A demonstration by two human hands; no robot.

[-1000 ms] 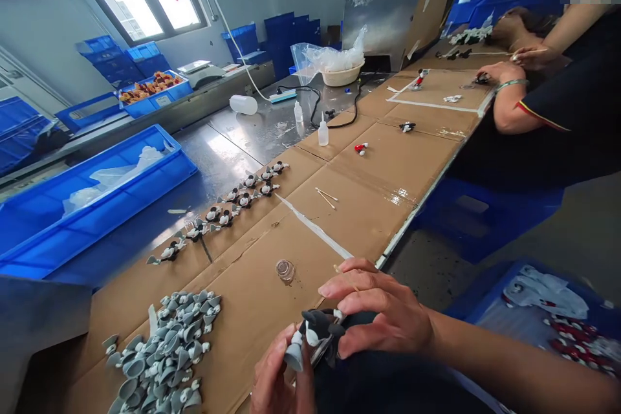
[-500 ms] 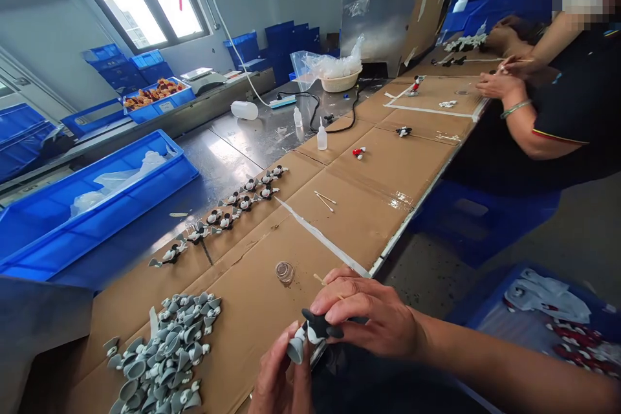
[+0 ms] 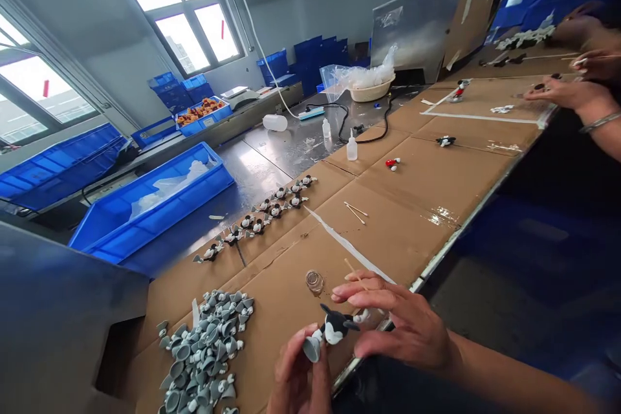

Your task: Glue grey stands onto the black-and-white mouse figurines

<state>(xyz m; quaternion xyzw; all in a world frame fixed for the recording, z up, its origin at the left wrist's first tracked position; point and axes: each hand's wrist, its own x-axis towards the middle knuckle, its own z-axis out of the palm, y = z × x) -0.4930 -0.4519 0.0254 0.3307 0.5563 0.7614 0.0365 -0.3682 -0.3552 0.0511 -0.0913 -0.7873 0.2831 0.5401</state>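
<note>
My left hand (image 3: 298, 378) pinches the grey cone base of a small black-and-white figurine (image 3: 330, 331) at the near edge of the cardboard-covered table (image 3: 412, 207). My right hand (image 3: 398, 323) lies beside the figurine's head, thumb and fingers closed loosely near it, with a thin wooden stick (image 3: 353, 270) poking out above the index finger. A pile of several grey cone parts (image 3: 204, 352) lies to the left. A small clear glass cup (image 3: 314, 281) stands just beyond my hands. A row of several finished figurines (image 3: 262, 217) runs across the cardboard.
Two glue bottles (image 3: 351, 145) stand mid-table, with loose sticks (image 3: 356, 210) and a red-white figurine (image 3: 392, 162) nearby. Blue bins (image 3: 150, 207) sit on the left. Another person's hands (image 3: 567, 90) work at the far right. A grey box (image 3: 53, 323) rises at the near left.
The view swung to the right and tilted. My right hand has drawn slightly off the figurine's head, which now shows more fully above my left fingers.
</note>
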